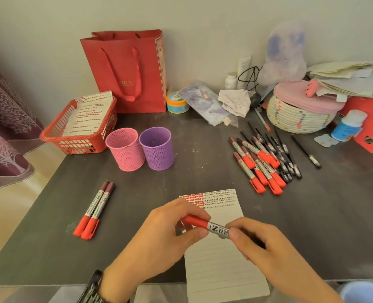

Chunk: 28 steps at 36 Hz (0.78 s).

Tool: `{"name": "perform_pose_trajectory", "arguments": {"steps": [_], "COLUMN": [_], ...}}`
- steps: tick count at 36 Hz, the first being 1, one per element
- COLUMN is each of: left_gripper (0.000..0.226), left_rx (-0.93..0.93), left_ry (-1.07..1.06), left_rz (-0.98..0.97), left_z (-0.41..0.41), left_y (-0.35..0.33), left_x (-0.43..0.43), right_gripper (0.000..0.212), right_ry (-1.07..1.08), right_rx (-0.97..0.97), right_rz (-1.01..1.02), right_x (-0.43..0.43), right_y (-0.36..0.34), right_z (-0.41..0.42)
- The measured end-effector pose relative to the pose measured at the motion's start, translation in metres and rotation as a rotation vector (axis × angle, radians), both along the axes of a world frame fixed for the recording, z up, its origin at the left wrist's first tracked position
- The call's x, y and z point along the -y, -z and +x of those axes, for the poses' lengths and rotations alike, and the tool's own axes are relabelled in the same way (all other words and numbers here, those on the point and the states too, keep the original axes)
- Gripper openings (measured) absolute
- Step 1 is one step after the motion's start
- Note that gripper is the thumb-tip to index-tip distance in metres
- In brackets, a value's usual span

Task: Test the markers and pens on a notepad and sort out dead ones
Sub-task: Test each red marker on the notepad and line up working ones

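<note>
- Holding a red marker (197,221) over the notepad (225,263), the left hand (170,226) curls its fingers round the red cap end while the right hand (255,241) pinches the labelled barrel; both are closed on it.
- Whether the cap is coming off or going on cannot be told, so this marker is either just before or just after its test.
- Rows of red blots and dark scribbles fill the top strip of the notepad, so a fair number of tests look done; the lined space below is blank.
- Two red markers (93,209) lie side by side, capped, well apart on the left of the table (49,248). They are probably sorted already, though whether as dead or working is not shown.
- A mixed pile of markers and pens (266,159) lies on the right, with one black pen (305,150) just beside it; these seem to be what is left, the larger share.
- Nothing shows above the rims of the pink cup (126,149) and the purple cup (157,147).
</note>
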State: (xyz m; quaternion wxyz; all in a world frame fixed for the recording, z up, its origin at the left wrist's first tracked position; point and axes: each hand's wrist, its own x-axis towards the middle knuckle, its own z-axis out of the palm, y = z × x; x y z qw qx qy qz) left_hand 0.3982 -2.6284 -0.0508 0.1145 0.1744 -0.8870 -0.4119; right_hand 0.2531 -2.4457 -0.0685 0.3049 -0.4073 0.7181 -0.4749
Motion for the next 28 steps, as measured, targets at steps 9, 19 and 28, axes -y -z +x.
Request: {"name": "perform_pose_trajectory", "arguments": {"steps": [9, 19, 28], "left_gripper": [0.044, 0.038, 0.04], "left_rx": [-0.483, -0.735, -0.699], "left_ry": [-0.153, -0.349, -0.394], "left_rz": [0.85, 1.483, 1.474], "left_z": [-0.013, -0.05, -0.053], "left_y": [0.0, -0.021, -0.02], "left_x": [0.002, -0.015, -0.021], "right_gripper": [0.032, 0.029, 0.029], "right_ry": [0.115, 0.304, 0.493], "right_rx": [0.561, 0.652, 0.254], "right_rz": [-0.172, -0.209, -0.228], "right_x": [0.021, 0.034, 0.032], "right_y": [0.011, 0.012, 0.004], "right_z": [0.031, 0.07, 0.089]}}
